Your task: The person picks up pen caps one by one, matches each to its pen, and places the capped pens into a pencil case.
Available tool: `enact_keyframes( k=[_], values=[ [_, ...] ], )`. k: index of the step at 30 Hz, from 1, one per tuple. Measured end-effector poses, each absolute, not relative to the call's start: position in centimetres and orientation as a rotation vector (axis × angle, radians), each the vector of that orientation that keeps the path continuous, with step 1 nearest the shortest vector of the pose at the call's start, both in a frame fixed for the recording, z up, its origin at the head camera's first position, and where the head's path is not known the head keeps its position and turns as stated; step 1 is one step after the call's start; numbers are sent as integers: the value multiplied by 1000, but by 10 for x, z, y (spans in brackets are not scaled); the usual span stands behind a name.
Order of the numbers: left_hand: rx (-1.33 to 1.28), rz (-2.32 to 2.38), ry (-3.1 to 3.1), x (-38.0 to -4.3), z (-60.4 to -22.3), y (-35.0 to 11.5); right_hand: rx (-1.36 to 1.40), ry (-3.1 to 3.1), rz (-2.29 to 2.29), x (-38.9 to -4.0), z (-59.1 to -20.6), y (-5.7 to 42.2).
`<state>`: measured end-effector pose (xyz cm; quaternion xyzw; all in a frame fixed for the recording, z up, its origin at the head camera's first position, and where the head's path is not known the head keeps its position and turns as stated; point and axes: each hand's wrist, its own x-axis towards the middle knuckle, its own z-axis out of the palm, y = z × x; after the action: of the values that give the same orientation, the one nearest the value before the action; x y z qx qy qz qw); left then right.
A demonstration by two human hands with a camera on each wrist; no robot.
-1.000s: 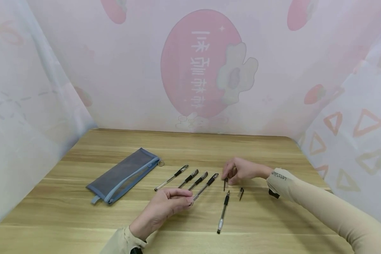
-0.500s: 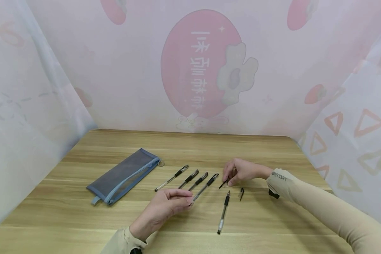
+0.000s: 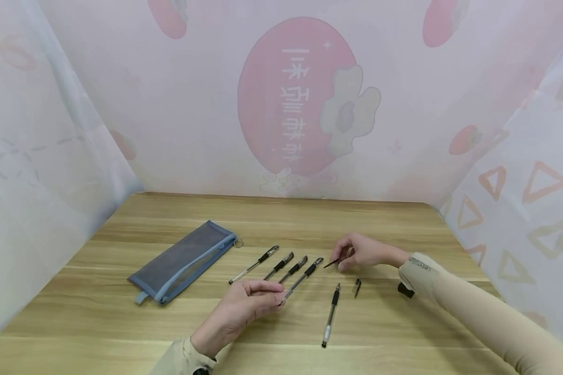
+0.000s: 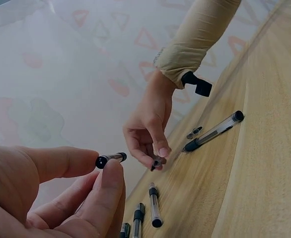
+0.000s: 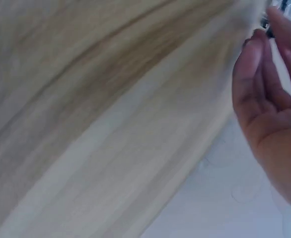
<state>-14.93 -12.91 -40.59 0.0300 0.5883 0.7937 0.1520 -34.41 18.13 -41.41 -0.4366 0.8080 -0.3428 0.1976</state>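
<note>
A slim, clear-barrelled pen [image 3: 301,282] is slanting away from the left hand [image 3: 241,303], whose thumb and fingers are pinching its near end. Near its far end, the right hand [image 3: 360,252] is pinching a small dark cap [image 3: 330,264]. An uncapped pen [image 3: 332,312] and a loose cap [image 3: 357,287] are lying on the wooden table [image 3: 394,333]; three other pens [image 3: 264,257] are lying leftward, beside a blue-grey zip pouch [image 3: 180,260].

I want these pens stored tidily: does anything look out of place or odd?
The rightmost pen in the head view lies oddly uncapped, tip bare: a loose cap lies beside it, not on it. The right hand pinches what looks like another cap.
</note>
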Motion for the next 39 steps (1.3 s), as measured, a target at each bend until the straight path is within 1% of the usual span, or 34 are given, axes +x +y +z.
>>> enact_keyframes(
  k=[5,10,15,24,30,39],
  values=[
    [86,2271,1670,-149,-407,-128,-1091,2428,-1082,-331,-411,199],
    [87,2270,1658,-148,-407,-128,-891,2555,-1229,-311,-399,210],
    [97,2271,1656,-150,-405,-128,-694,2515,-1472,-290,-384,209],
    [65,2257,1671,-149,-404,-129,-517,2398,-1748,-249,-363,210],
    [80,2272,1669,-149,-405,-130,-394,2384,-1873,-227,-368,206],
    [98,2270,1680,-150,-406,-131,-80,2259,-2159,-215,-389,193]
  ],
)
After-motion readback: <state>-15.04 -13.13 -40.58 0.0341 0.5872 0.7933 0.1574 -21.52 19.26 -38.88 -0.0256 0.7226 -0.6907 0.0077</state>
